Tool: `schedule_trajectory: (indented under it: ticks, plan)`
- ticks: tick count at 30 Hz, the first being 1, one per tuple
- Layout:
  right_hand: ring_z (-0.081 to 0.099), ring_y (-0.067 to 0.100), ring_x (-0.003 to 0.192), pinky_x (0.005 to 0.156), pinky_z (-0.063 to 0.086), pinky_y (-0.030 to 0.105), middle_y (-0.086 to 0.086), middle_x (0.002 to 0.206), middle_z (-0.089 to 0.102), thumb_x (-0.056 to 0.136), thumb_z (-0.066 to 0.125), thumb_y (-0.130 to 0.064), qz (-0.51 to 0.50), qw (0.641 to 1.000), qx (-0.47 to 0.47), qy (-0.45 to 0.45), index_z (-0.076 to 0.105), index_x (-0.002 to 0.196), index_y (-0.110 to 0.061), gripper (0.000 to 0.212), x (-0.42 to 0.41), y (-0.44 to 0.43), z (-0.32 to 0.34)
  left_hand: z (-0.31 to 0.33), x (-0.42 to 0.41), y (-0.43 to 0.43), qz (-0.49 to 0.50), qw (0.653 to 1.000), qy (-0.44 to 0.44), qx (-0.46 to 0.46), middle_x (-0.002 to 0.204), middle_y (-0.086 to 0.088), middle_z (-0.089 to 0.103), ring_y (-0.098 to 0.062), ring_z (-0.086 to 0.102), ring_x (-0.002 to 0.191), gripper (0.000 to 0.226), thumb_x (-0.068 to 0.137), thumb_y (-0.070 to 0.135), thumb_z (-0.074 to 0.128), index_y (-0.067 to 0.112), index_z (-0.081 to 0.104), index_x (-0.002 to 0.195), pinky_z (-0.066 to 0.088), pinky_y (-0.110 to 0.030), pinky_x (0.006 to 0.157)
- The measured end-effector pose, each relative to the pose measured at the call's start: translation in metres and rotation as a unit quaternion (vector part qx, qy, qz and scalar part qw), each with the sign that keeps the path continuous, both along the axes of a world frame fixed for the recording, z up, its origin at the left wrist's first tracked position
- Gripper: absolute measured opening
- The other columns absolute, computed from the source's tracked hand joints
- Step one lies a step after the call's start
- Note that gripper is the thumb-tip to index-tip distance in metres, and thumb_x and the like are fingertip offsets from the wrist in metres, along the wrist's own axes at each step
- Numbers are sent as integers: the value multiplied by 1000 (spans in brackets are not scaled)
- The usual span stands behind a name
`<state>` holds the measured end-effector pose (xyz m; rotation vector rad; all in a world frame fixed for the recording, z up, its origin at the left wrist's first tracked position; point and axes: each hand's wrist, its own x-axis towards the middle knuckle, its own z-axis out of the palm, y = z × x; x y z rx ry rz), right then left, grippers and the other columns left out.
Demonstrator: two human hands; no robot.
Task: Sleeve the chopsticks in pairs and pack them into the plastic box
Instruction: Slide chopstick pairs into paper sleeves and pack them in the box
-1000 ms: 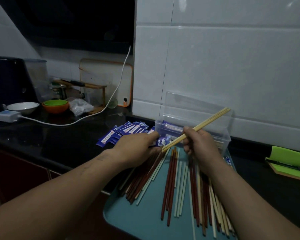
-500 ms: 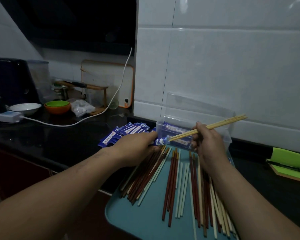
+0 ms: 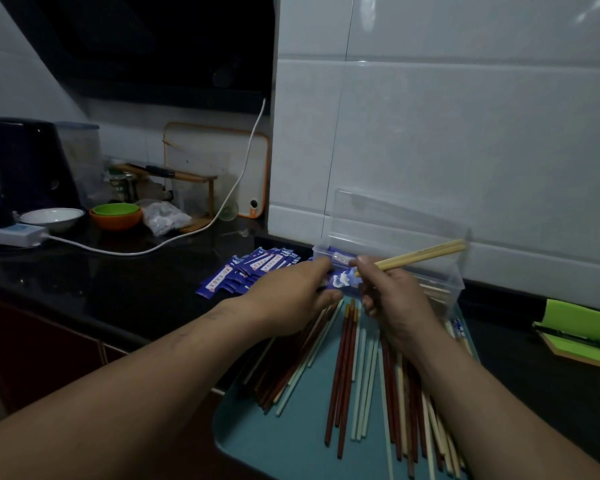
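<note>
**Change.** The left hand (image 3: 291, 292) pinches one sleeve (image 3: 342, 282) and has lifted it towards the box, mouth facing 3 o'clock. The right hand (image 3: 392, 299) grips the pair (image 3: 423, 256). The pair has dropped from a steep tilt to a flatter one, far ends at 2 o'clock, tips now at the sleeve mouth. The hands have closed up and almost touch. Judgement: insertion is beginning, but whether the tips are inside cannot be told.

**Count.**
- Pile (image 3: 253, 271), at 10 o'clock from the tray (image 3: 274, 445): over ten sleeves, overlapped, no exact figure.
- Sleeve in hand: one.
- Loose chopsticks (image 3: 343, 368) on the tray: dozens, in red-brown, white and pale wood.
- Sticks in the pair: two.
- Box (image 3: 444, 278), at the tray's 12 o'clock: one, lid up, at least one sleeve inside.
</note>
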<state>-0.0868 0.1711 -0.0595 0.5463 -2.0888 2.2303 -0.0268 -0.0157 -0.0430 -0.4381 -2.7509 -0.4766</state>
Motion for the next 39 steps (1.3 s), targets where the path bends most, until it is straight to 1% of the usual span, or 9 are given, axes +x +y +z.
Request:
schedule_trajectory:
  ticks: [4, 9, 13, 18, 21, 26, 29, 34, 39]
  plan:
    - [40, 12, 44, 43, 28, 22, -1, 59, 48, 103, 56, -47, 18, 999, -4, -42, 77, 105, -12, 41, 3, -5, 1, 0, 1, 10, 26, 998, 14, -54, 114, -8, 65, -34, 62, 98, 17, 108, 40, 41, 23, 43, 112, 46, -45, 76]
    - [40, 12, 45, 45, 27, 24, -1, 57, 49, 110, 43, -40, -58, 983, -141, -98, 69, 98, -8, 43, -5, 12, 13, -10, 0, -3, 46, 997, 11, -55, 105, -5, 63, -33, 61, 91, 18, 108, 44, 39, 26, 41, 104, 45, -45, 73]
    - [38, 11, 48, 48, 26, 25, 0, 61, 50, 109, 46, -38, 7, 994, -47, -96, 74, 104, -9, 40, 2, 4, 11, -3, -1, 2, 49, 997, 29, -51, 105, -4, 62, -29, 56, 86, 15, 108, 41, 40, 27, 41, 104, 36, -41, 68]
    - [47, 12, 50, 48, 37, 27, 4, 73, 58, 109, 46, -37, -156, 987, -18, -37, 65, 109, -12, 31, 4, 19, 30, -2, 1, -2, 60, 995, 53, -66, 102, -2, 62, -25, 53, 81, 13, 107, 41, 40, 29, 39, 101, 31, -39, 67]
    - [47, 13, 50, 48, 36, 28, 5, 70, 59, 111, 41, -35, -91, 994, 50, -33, 67, 109, -12, 34, 8, 20, 34, -2, -2, -3, 65, 993, 66, -79, 104, -4, 62, -30, 60, 90, 9, 106, 36, 42, 26, 43, 107, 38, -42, 68]
    - [44, 13, 46, 46, 34, 28, 5, 68, 56, 108, 47, -24, -101, 990, 89, -46, 59, 97, -9, 22, 7, 21, 36, 1, -8, -1, 70, 991, 80, -79, 107, -4, 62, -31, 61, 94, 12, 105, 33, 44, 24, 46, 112, 50, -47, 78]
    - [40, 14, 44, 43, 28, 24, 5, 63, 54, 104, 51, -12, -72, 995, 25, -59, 56, 90, -10, 16, 2, 28, 43, 7, -22, 6, 67, 990, 88, -89, 114, -5, 60, -30, 59, 102, 22, 105, 37, 47, 23, 48, 121, 47, -47, 88]
    - [36, 10, 35, 36, 25, 17, 3, 55, 45, 98, 48, -4, -188, 974, -102, -69, 49, 75, -15, 25, -23, 64, 67, 33, -54, 20, 62, 987, 146, -32, 142, -2, 43, -24, 41, 132, 69, 92, 46, 67, 31, 36, 152, 31, -48, 115]
    - [50, 15, 38, 36, 34, 20, 11, 63, 55, 96, 49, -5, -238, 968, -18, -81, 56, 84, -7, 14, -51, 80, 63, 25, -69, 14, 119, 989, 72, 49, 157, -4, 43, -26, 40, 143, 60, 103, 32, 55, 24, 35, 159, 30, -47, 117]
